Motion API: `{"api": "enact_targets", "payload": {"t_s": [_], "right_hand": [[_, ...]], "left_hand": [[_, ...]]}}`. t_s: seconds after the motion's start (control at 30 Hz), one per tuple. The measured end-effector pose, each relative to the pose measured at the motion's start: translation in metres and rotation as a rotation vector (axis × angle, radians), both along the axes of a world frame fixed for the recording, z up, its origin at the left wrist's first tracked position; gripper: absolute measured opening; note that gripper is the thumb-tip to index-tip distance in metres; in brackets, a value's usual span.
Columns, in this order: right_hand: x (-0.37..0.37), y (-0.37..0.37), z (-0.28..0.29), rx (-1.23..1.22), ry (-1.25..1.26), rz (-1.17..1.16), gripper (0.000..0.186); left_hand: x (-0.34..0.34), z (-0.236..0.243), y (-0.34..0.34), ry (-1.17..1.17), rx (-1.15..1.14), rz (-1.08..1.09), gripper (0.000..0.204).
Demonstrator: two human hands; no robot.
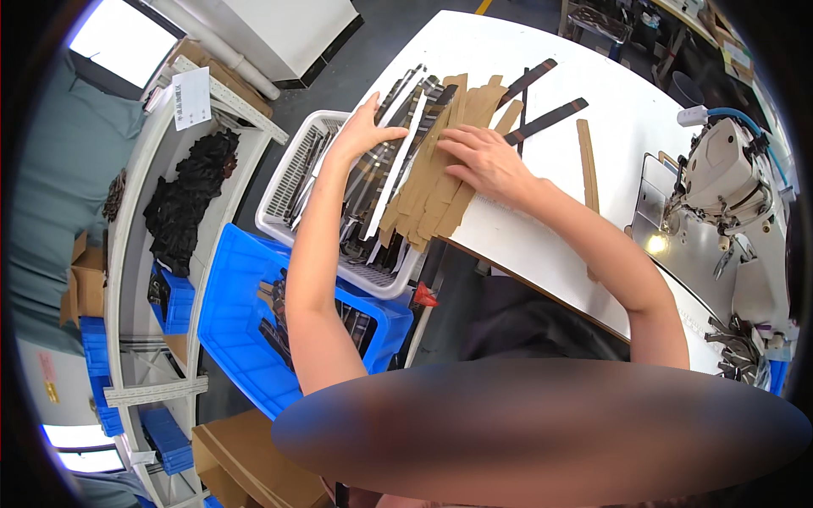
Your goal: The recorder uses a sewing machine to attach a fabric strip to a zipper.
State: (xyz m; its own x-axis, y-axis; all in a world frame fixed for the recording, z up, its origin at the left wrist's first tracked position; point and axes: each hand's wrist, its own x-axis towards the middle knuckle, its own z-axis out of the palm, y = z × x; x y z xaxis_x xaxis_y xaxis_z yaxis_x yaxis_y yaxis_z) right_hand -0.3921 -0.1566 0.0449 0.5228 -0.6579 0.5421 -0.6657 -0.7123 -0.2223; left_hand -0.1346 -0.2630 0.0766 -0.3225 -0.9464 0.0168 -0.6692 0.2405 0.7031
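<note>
My left hand [366, 131] is at the left side of a pile of plaid fabric strips [362, 179], its thumb and fingers spread apart. My right hand [489, 162] lies on a layer of tan strips [432, 193], fingers stretched out over them and slightly bent. The pile bridges the edge of the white table [542, 229] and a white plastic basket [273, 196], which holds more strips. Beyond my right hand, dark strips [549, 121] lie crossed on the table. A single tan strip [588, 161] rests farther right.
A blue bin [227, 292] with strips inside stands below the basket. To the right is a sewing machine [720, 165], with grey strips [738, 351] near it. White shelves [157, 394] at left carry black fabric [188, 195] and blue boxes. A cardboard box [246, 461] stands lower left.
</note>
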Motion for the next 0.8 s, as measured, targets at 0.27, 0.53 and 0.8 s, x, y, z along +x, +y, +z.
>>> {"api": "enact_targets", "payload": {"t_s": [0.27,0.53,0.8], "right_hand": [[-0.024,0.0,-0.015,0.009,0.167,-0.051,0.049],[-0.131,0.141,0.02,0.176,0.134,-0.076,0.059],[-0.152,0.282,0.015,0.392,0.185,-0.297,0.083]], "left_hand": [[-0.027,-0.04,0.027,-0.305,-0.307,-0.001,0.084],[-0.059,-0.02,0.044,-0.593,-0.63,0.091,0.083],[-0.238,-0.027,0.172,-0.171,-0.371,-0.668,0.064]]}}
